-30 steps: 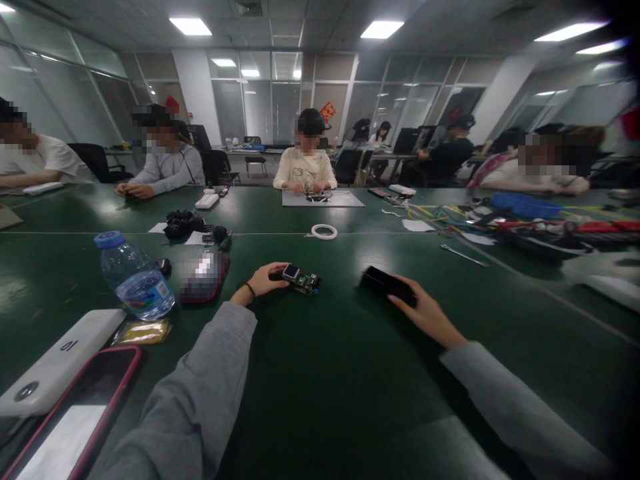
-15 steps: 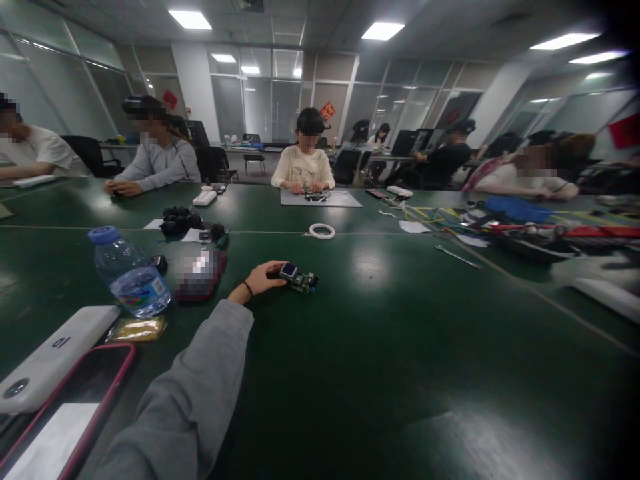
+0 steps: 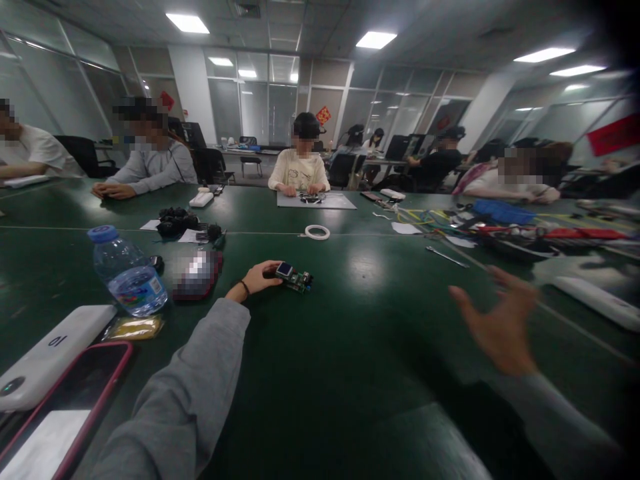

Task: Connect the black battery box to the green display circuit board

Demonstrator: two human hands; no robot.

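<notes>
My left hand (image 3: 260, 277) rests on the green table (image 3: 350, 360), fingers pinched on the near end of a small green circuit board (image 3: 295, 277) with a little blue screen. My right hand (image 3: 500, 320) hangs in the air at the right, blurred by motion, fingers spread apart and holding nothing. The black object seen under it earlier is out of view.
A water bottle (image 3: 125, 270), a white power bank (image 3: 47, 353), a pink-cased phone (image 3: 60, 413) and a yellow packet (image 3: 135, 328) lie at my left. A tape roll (image 3: 317, 232), black parts (image 3: 175, 222), a metal tool (image 3: 447, 257) and cables (image 3: 500, 223) lie farther off. Several people sit around the table.
My right hand left the black object, went out of view, and now is back in the air, open. The black object is gone from sight. My left hand has stayed on the board.
</notes>
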